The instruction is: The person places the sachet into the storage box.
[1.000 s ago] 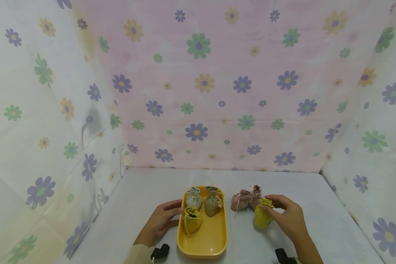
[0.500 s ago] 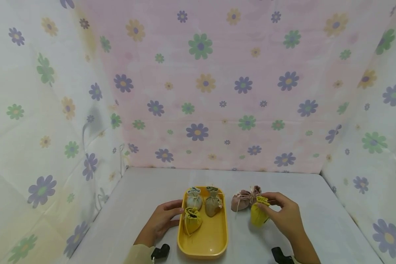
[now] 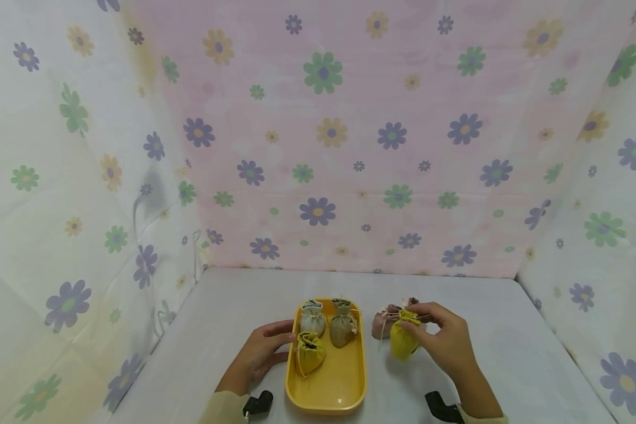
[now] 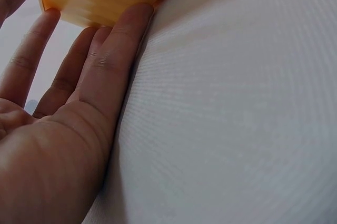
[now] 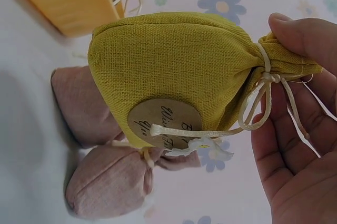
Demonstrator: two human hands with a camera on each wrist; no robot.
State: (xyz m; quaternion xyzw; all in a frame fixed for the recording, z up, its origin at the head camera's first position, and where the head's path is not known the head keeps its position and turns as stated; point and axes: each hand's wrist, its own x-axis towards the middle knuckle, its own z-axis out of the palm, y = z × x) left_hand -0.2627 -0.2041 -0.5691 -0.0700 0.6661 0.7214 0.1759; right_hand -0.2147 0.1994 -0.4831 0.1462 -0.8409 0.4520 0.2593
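Observation:
My right hand point(image 3: 447, 344) pinches a yellow drawstring pouch point(image 3: 404, 341) by its gathered neck. It hangs above the table, to the right of the yellow tray point(image 3: 334, 391). A cream cord tied in a bow and a round brown tag point(image 5: 164, 121) show on it in the right wrist view. My left hand point(image 3: 259, 353) touches the tray's left side with fairly straight fingers, seen close up in the left wrist view. Inside the tray sit a pale pouch point(image 3: 311, 323), an olive pouch point(image 3: 343, 333) and another yellow pouch point(image 3: 310, 356).
Two dusty-pink pouches point(image 5: 108, 182) are on the table behind the held pouch, partly hidden by it and my right hand in the head view. The white tabletop point(image 3: 233, 306) is enclosed by flower-patterned cloth walls point(image 3: 360, 194).
My right hand has moved left and slightly up with the yellow pouch, nearer the tray, and now covers more of the pink pouches. The left hand and tray have stayed in place.

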